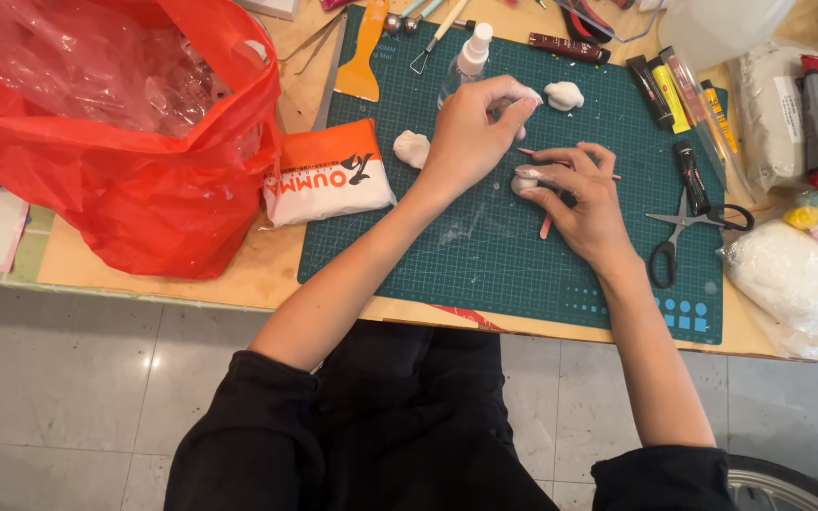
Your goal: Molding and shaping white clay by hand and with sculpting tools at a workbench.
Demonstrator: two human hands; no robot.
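The right hand (587, 194) presses its fingertips down on a small white clay lump (524, 182) lying on the green cutting mat (485, 255), its grip closed around a thin pink modelling tool (546, 225) that slants between the fingers, apparently so the lump stays put while the tool is kept ready. The left hand (471, 132) hovers just above and beside the same lump, its grip pinched together on a small bit of white clay (525, 97) at the fingertips, held clear of the mat. Two more white clay pieces sit apart on the mat, one (412, 149) left of the left wrist, another (564, 96) further up. A spray bottle (466, 64) stands near the mat's top edge, within easy reach. Black-handled scissors (688, 227) lie to the right, beside paint tubes (674, 90). An orange and white clay packet (327, 173) rests at the mat's left edge, and a red plastic bag (115, 132) fills the bench's (239, 274) left part.
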